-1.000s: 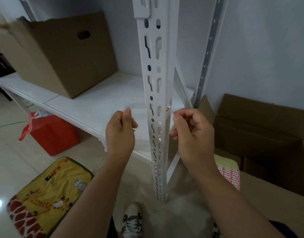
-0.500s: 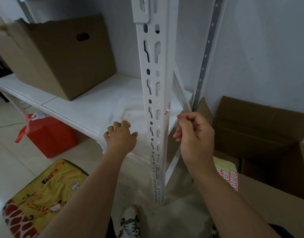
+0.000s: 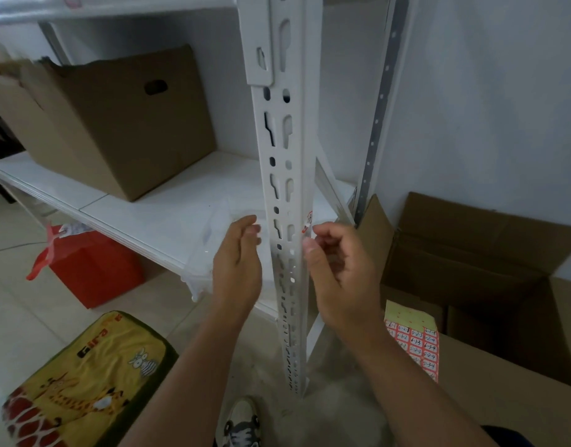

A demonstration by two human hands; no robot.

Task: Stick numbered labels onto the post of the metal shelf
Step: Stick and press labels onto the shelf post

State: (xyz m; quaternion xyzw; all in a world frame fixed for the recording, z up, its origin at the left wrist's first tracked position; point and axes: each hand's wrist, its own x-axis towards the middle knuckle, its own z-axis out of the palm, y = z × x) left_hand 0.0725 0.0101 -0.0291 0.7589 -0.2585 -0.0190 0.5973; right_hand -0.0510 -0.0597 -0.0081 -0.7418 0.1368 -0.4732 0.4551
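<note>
Left hand (image 3: pixel 237 272) sits just left of the white slotted post (image 3: pixel 285 201), fingers loosely curled, holding nothing; right hand (image 3: pixel 340 269) is just right, fingers curled with the thumb at the post's edge. One label (image 3: pixel 307 221) is stuck on the post's right face just above the thumb, one label sheet (image 3: pixel 413 341) lies on the cardboard at right. Labels look thin, floppy and tacky, so best taken by an edge.

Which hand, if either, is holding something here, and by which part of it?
Neither plainly holds anything. The left hand and right hand flank the post with curled fingers; any pinched label cannot be told.
</note>
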